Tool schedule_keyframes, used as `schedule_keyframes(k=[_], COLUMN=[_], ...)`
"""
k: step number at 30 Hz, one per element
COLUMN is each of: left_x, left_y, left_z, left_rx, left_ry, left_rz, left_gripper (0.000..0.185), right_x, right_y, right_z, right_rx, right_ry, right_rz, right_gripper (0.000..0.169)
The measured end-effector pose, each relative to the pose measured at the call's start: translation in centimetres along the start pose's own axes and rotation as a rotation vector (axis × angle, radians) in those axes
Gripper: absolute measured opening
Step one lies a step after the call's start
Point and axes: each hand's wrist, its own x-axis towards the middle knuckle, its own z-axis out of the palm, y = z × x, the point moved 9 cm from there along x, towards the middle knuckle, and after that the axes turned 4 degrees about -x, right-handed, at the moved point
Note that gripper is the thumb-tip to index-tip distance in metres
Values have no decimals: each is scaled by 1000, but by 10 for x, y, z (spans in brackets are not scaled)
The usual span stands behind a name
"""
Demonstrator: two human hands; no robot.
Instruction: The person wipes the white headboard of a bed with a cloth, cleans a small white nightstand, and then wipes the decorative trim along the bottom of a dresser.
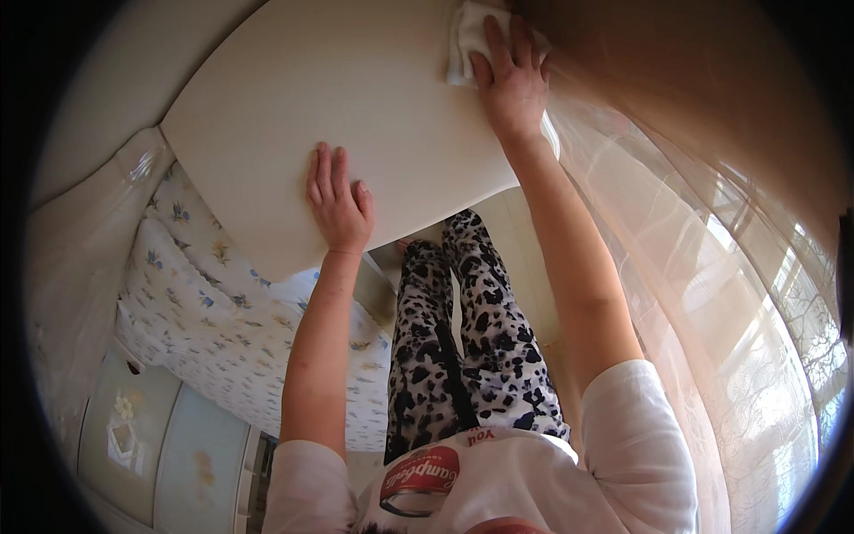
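My right hand [512,80] lies on a folded white cloth [470,43], pressing it to the far right part of a smooth, cream-coloured surface [280,93]. The fingers are spread over the cloth, and part of it shows to their left. Nearer to me, my left hand [339,193] rests palm down on the same surface, close to its front edge, with nothing in it. Its thumb stands apart from the fingers.
Sheer curtains [654,220] hang close along my right arm, by a bright window. Floral-patterned fabric [220,320] lies at the lower left, beside glossy pale material [87,220]. Panelled doors [127,427] stand beyond. My legs in patterned trousers [467,320] are just under the surface's front edge.
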Motion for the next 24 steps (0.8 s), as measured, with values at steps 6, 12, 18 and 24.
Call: schedule_keyframes(k=[6, 12, 18, 24], left_x=[7, 14, 19, 31], left_y=[0, -5, -11, -18], left_z=[-2, -1, 1, -1], left_rx=[11, 19, 12, -203], left_ry=[29, 62, 134, 124], left_rz=[-1, 0, 19, 95], left_gripper=[52, 51, 50, 51], right_x=[-86, -123, -150, -147], right_y=[42, 28, -7, -56], right_z=[-31, -37, -20, -6], right_rx=[132, 153, 144, 84], right_ry=[-112, -25, -204, -217], right_rz=[158, 158, -57, -350], right_gripper=[52, 50, 54, 60])
